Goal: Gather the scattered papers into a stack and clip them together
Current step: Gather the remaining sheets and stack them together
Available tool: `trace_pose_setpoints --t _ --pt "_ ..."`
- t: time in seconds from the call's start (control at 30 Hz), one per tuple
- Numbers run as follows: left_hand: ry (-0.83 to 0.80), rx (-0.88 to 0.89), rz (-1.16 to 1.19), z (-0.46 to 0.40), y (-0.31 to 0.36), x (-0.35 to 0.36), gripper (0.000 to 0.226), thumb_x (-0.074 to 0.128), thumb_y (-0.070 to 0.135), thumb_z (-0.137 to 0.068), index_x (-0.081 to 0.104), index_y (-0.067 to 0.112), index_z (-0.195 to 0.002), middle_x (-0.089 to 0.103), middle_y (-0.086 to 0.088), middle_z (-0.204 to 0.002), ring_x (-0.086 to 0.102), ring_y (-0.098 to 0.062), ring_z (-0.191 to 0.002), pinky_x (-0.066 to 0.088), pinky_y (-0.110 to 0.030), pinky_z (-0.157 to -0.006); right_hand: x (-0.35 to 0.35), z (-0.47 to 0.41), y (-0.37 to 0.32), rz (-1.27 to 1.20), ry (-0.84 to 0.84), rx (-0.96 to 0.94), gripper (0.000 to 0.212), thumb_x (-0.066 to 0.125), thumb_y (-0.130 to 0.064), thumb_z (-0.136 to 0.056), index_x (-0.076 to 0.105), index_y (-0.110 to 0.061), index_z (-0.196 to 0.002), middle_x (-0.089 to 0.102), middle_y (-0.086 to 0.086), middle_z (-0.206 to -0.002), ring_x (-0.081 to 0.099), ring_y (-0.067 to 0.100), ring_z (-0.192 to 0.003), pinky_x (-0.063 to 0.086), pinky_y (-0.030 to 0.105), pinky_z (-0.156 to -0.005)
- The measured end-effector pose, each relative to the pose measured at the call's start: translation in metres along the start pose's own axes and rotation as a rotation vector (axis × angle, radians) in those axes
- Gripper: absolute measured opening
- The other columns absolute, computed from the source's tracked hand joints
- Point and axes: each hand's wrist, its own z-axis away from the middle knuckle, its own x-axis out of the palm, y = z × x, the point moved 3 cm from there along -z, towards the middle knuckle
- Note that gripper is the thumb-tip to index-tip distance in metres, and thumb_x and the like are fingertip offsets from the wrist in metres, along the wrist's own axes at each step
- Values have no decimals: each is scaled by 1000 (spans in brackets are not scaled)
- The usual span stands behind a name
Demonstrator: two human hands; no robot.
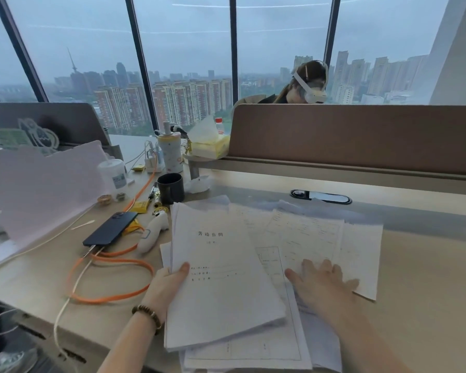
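Where the papers lie: while loose white printed sheets (301, 238) fan out over the middle of the pale beige bench (428, 278), a thicker white stack with a printed cover page (221, 278) sits on top of them toward the near edge, tilted a little against the edge line.
Left hand: the left hand (167, 286) holds the stack at its left edge, thumb on the cover page and fingers hidden beneath, so the grip pinches the stack; a brown beaded bracelet (147, 314) circles the wrist.
Right hand: the right hand (320, 284) lies flat on the loose sheets just right of the stack, fingers straight and spread, palm down, grasping nothing.
Sheets under the stack: more white pages (242, 354) stick out below the stack at the near edge of the bench.
Left side of the bench: a dark blue phone (109, 228) lies face down, well left of the papers, with an orange cable (113, 297) looping toward the near left edge; a white handheld controller (154, 232) rests between the phone and the stack.
Behind the papers: a black mug (170, 187) stands near the far left corner of the paper spread, and a white patterned bottle (169, 150) stands beyond it.
Far edge: a brown partition panel (361, 135) runs along the far edge of the bench, and a person wearing a white headset (311, 82) sits behind it.
Clip: I cannot tell where any clip is.
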Motion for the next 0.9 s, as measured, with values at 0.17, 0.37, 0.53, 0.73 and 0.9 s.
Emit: trace_pose_setpoints --t 0.17,0.37,0.53,0.73,0.9 --pt "-41 60 -90 -11 -1 19 19 57 16 -97 68 1 -100 78 -5 -72 73 -21 -63 57 -26 -52 5 -8 7 -51 74 -42 79 30 -80 -86 36 -27 -144 18 24 -158 19 42 -143 23 59 -115" --pt "-113 60 -164 -26 5 52 19 56 16 -97 69 2 -95 78 -4 -68 74 -17 -58 55 -23 -47 -9 -16 36 -286 111 33 101 63 -73 -77 19 -27 -156 -13 26 -163 -7 42 -152 11 51 -122" --pt "-136 61 -232 -39 9 86 20 60 21 -96 70 3 -94 78 -7 -76 73 -25 -70 57 -30 -61 -23 -20 66 -649 181 107 96 84 -40 -76 29 -28 -153 -20 13 -164 -9 31 -153 15 47 -122" --pt "-186 68 -279 -43 13 130 19 60 24 -96 70 8 -93 76 -9 -87 71 -23 -73 55 -26 -58 -37 -25 104 -946 355 193 62 63 -13 -96 34 -22 -150 17 14 -160 35 30 -142 30 35 -114" --pt "-216 92 -302 -51 11 156 21 62 27 -94 73 9 -90 77 1 -68 71 -22 -67 54 -27 -59 -38 -29 129 -978 402 242 60 48 -5 -101 26 -22 -154 49 13 -148 48 33 -132 38 35 -105"
